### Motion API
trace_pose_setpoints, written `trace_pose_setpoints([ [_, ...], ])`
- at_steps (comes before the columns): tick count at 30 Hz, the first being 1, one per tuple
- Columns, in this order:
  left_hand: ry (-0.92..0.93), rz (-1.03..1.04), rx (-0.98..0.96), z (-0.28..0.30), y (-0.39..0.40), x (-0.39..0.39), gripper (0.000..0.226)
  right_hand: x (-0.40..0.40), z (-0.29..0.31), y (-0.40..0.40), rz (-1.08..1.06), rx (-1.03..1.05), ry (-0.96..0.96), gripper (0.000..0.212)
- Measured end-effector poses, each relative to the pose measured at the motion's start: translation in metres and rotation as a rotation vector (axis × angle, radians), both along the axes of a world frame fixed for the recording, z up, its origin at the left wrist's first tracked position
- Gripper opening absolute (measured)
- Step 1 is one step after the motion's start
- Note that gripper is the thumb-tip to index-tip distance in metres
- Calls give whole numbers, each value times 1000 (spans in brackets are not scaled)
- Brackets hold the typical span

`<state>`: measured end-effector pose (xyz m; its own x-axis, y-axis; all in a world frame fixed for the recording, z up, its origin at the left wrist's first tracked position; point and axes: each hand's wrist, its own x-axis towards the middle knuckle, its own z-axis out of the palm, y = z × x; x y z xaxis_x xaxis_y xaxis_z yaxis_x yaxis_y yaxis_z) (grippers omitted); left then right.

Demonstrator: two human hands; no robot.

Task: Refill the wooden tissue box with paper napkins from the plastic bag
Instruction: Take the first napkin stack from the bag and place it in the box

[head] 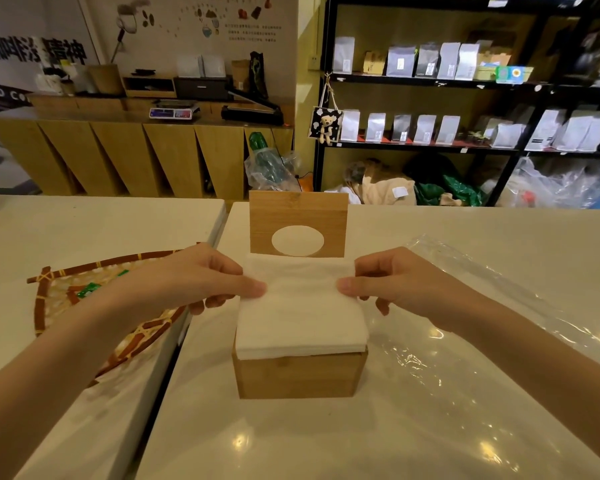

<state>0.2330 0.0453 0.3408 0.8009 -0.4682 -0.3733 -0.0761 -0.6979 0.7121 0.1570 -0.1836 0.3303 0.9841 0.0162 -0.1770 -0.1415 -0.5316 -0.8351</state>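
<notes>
Both of my forearms reach in from the bottom corners and meet over the wooden tissue box (300,375), which stands on the white table (326,438) straight in front of me. From my seat I can see its hinged lid (298,223) standing upright at the far edge, the oval opening facing me.

A stack of white paper napkins (300,320) sits in the open top of the box, its upper layers rising above the rim. The front edge of the stack overhangs the near wall a little.

My left hand (201,282) pinches the left side of the stack: the thumb lies on top of the napkins and the fingers curl under the edge. My right hand (395,285) mirrors it on the right side, thumb on top, fingers tucked below. Both hands are closed on the napkins, and the two thumb tips point at each other with a stretch of bare paper between them. I cannot tell whether the stack rests fully on the box or is partly carried by my hands.

To the right, the clear plastic bag (482,323) lies flat and crumpled on the table, running from just beside the box out past my right forearm. To the left, a woven tray (49,299) with brown ribs sits on the neighbouring table, partly hidden under my left arm, with a few green wrapped items in it.
</notes>
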Motion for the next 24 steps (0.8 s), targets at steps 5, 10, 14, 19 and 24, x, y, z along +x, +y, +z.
trace_pose_setpoints([
  [5,3,-1,7,0,1,-1,46,3,0,1,-34,-1,-54,5],
  [10,-63,89,-90,0,-2,-2,52,6,3,0,-95,5,-23,8],
  [14,-132,100,-76,-2,-4,-1,35,9,1,2,-121,-8,-28,10],
  [19,-279,45,6,-7,-4,1,39,8,-11,3,-178,-104,-109,17],
  [24,-380,36,56,-7,-7,-4,34,6,-14,5,-157,-228,-162,10],
])
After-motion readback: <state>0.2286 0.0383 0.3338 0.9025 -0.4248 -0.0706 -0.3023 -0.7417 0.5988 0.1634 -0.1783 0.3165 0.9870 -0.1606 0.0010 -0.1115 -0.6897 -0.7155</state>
